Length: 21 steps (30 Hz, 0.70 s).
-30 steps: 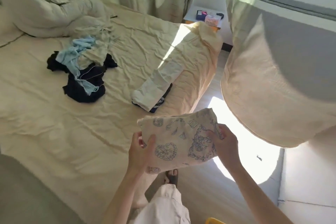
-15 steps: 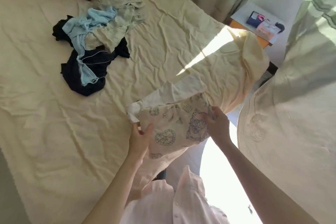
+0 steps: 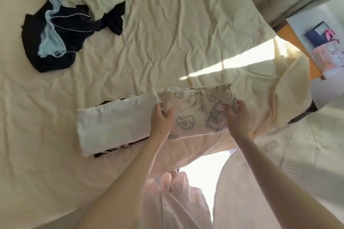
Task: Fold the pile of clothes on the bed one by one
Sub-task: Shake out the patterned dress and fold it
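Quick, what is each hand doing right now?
Left hand: grips the left edge of the folded printed cloth.
Right hand: grips the right edge of the same cloth.

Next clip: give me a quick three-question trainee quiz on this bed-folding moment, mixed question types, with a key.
1. True or false: both hands hold the printed cloth.
2. Multiple choice: the printed cloth is being set down
A. on the unfolded pile
B. over the right end of the folded white garment
C. on the bedside table
3. Fill in: beneath the white garment, a ___ coloured item peeks out.

Key:
1. True: the left hand grips its left edge, the right hand its right edge.
2. B
3. dark
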Each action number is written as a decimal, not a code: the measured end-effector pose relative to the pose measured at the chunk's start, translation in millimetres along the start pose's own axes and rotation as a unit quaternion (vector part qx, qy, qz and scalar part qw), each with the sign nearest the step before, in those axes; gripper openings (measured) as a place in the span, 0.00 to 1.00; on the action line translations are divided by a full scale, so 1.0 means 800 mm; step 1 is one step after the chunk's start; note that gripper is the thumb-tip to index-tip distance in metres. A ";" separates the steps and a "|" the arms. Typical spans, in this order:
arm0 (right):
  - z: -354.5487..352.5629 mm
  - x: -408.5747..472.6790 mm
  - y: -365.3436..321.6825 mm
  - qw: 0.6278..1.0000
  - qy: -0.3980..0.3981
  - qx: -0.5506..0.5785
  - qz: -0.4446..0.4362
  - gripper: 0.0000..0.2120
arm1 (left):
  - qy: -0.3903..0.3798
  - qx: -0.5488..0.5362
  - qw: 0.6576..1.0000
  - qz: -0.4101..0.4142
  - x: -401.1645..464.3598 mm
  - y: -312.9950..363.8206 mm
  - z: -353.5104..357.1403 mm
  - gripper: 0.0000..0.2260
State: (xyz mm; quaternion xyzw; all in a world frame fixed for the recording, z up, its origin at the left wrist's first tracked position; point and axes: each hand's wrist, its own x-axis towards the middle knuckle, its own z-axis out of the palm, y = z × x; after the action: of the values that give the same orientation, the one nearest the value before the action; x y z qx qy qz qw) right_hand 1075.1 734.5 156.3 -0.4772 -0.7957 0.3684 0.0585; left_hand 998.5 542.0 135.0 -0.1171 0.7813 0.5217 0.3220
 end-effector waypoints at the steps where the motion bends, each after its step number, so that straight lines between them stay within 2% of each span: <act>1: 0.007 0.019 0.005 1.000 -0.010 0.007 -0.005 0.08 | 0.015 0.004 1.000 -0.001 0.013 -0.002 0.009 0.12; 5: 0.045 0.070 0.027 0.998 -0.033 0.049 -0.012 0.03 | 0.076 0.023 0.997 -0.002 0.049 -0.018 0.021 0.12; 8: 0.064 0.089 0.047 0.995 -0.067 0.062 0.035 0.06 | 0.092 0.095 0.991 0.024 0.051 -0.033 0.023 0.19; 10: 0.069 0.097 0.056 0.993 -0.094 0.032 0.068 0.13 | 0.125 0.188 0.968 0.106 0.044 -0.036 0.028 0.22; 11: 0.071 0.098 0.059 0.992 -0.103 0.010 0.069 0.17 | 0.144 0.264 0.938 0.173 0.040 -0.036 0.032 0.24; 13: 0.070 0.095 0.060 0.995 -0.095 -0.035 0.005 0.24 | 0.131 0.388 0.860 0.304 0.037 -0.042 0.040 0.26; 14: 0.070 0.089 0.058 0.991 -0.084 -0.074 -0.071 0.25 | 0.100 0.428 0.835 0.332 0.038 -0.047 0.044 0.26; 15: 0.071 0.081 0.056 0.975 -0.080 -0.129 -0.163 0.25 | 0.074 0.462 0.821 0.326 0.041 -0.054 0.046 0.27; 17: 0.077 0.062 0.057 0.911 -0.116 -0.228 -0.323 0.24 | 0.050 0.515 0.815 0.261 0.048 -0.068 0.046 0.28; 18: 0.083 0.055 0.059 0.879 -0.154 -0.261 -0.368 0.24 | 0.047 0.529 0.815 0.232 0.051 -0.075 0.044 0.28; 21: 0.099 0.054 0.068 0.829 -0.248 -0.343 -0.365 0.25 | 0.024 0.541 0.819 0.188 0.065 -0.091 0.042 0.28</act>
State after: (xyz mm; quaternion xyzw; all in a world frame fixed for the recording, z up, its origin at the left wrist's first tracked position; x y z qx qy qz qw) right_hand 1055.8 741.7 53.2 -0.0344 -0.9749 0.1293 -0.1782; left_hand 1009.1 548.4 40.5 0.2130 0.9522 0.0623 0.2100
